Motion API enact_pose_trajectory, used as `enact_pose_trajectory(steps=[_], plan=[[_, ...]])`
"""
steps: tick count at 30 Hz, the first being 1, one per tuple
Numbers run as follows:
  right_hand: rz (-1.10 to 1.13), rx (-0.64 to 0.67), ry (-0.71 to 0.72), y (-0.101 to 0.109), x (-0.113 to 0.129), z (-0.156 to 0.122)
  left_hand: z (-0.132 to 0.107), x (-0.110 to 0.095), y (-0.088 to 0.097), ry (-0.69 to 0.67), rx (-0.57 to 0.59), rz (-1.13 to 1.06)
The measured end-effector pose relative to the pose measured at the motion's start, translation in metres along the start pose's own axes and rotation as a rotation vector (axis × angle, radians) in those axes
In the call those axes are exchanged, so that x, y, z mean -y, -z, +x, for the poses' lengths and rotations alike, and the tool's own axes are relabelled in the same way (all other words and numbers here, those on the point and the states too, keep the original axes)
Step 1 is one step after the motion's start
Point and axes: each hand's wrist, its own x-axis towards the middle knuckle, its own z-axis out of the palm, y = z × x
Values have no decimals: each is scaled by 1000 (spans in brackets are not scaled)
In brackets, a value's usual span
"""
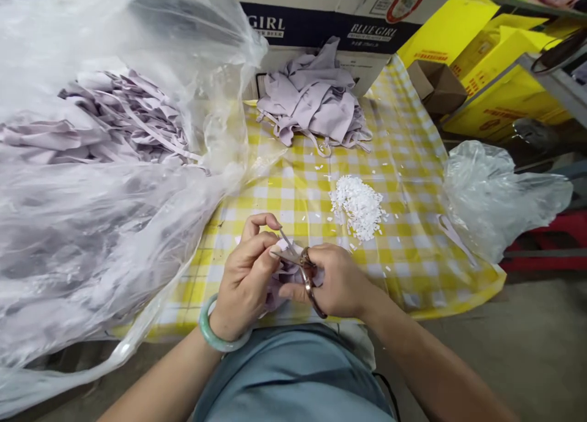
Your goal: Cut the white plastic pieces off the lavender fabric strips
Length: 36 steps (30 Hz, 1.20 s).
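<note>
My right hand [337, 281] grips a pair of scissors [306, 268] by its brownish handles, and the blades stand apart, pointing left. A piece of pale lilac fabric [275, 290] is pinched in my left hand [251, 269], close to the blades. The index finger of that hand reaches up near the upper blade tip. Part of the fabric is hidden behind both hands. Beyond them, a heap of small white snippets [360, 207] lies on the yellow checked tablecloth [403, 159].
At the left, a large clear plastic bag [105, 226] holds many lilac fabric pieces [123, 113]. Another lilac pile [314, 98] lies against a cardboard box [321, 18] at the back. To the right are a crumpled plastic bag [495, 189] and yellow boxes [509, 92].
</note>
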Motion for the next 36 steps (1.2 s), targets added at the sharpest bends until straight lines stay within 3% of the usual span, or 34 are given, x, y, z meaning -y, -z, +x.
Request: enact_pose_trajectory(steps=[7, 21, 30, 36], plan=[[-24, 11, -2, -2, -3, -1, -1, 0, 0, -97, 37, 23], [-11, -14, -33, -6, -5, -2, -5, -1, -6, -128, 54, 28], [58, -1, -143, -6, -4, -7, -2, 3, -13, -177, 72, 25], [45, -50, -320, 3, -21, -25, 12, 6, -36, -178, 197, 21]])
